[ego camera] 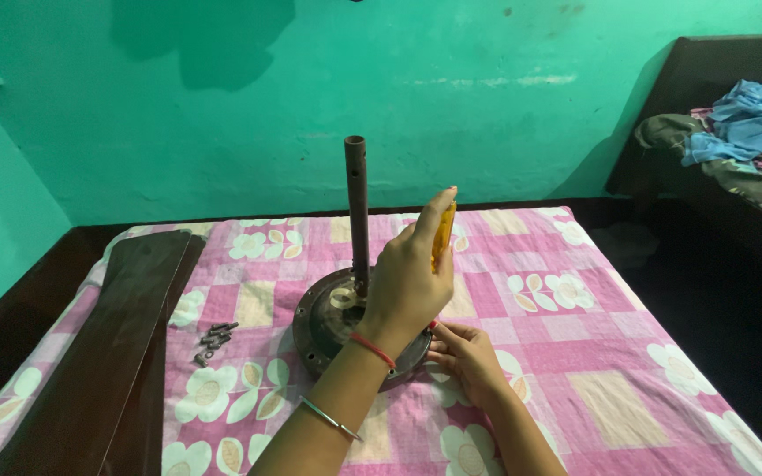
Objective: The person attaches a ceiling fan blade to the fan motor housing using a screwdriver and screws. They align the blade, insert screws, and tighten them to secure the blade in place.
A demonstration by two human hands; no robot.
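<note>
We saw a bed covered in a pink, floral patchwork sheet [575,335]; on it lay long dark wooden blades [108,353], small dark metal bolts [213,339] and a round dark metal motor housing [319,330].

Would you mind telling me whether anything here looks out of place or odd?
Mainly the setting: a ceiling fan motor with its rod upright sits on a floral bedsheet, dark blades stacked at the left, loose screws lying unsecured on the cloth. Nothing looks damaged.
</note>
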